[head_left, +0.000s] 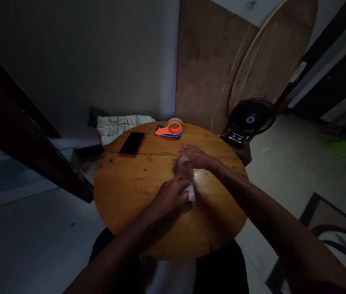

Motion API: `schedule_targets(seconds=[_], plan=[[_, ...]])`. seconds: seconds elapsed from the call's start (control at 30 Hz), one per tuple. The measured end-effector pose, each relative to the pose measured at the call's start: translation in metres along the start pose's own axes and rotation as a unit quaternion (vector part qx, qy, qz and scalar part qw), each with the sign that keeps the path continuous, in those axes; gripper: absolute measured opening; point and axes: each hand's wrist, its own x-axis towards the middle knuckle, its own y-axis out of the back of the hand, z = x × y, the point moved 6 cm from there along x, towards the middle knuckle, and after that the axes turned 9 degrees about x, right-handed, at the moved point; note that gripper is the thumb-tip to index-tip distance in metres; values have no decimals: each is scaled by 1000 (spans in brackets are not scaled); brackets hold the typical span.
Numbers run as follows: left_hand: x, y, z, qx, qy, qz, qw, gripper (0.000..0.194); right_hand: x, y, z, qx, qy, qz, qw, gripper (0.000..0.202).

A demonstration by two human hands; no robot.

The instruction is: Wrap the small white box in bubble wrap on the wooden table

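While I stand beside the round wooden table (123,183), I see a pale elongated bundle (185,170) around its middle, slightly to the right. Its long axis runs from near to far: the far end leans a little left, and the whiter near end points toward the person. The left hand (173,192) has its fingers curled and clamped on the near part. The right hand (196,157) covers the far end; whether its fingers grip, I cannot tell. Beyond them lie an orange tape dispenser (163,131) and, farther left, a smartphone (132,143).
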Motion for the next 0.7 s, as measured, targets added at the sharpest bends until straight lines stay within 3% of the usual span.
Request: schedule_targets(seconds=[0.03, 0.1, 0.17, 0.23, 0.3, 0.5, 0.7], plan=[[1, 0, -1, -8, -2, -2, 1000, 22, -9, 7, 9, 39, -40, 50, 997, 37], [2, -1, -2, -18, -4, 2, 1000, 21, -33, 13, 35, 148, -182, 132, 963, 29], [3, -2, -2, -21, -8, 4, 1000, 20, -52, 0, 50, 287, -272, 121, 911, 24], [4, -3, -2, -18, -7, 6, 1000, 21, -59, -17, 52, 396, -303, 83, 863, 25], [4, -4, -2, -13, -4, 7, 1000, 22, -56, -28, 49, 439, -306, 81, 841, 29], [2, 0, 3, 24, 0, 0, 1000, 24, -30, -42, 43, 407, -312, 117, 850, 17], [0, 6, 24, 193, -38, -3, 981, 17, -22, -53, 54, 359, -309, 140, 870, 12]])
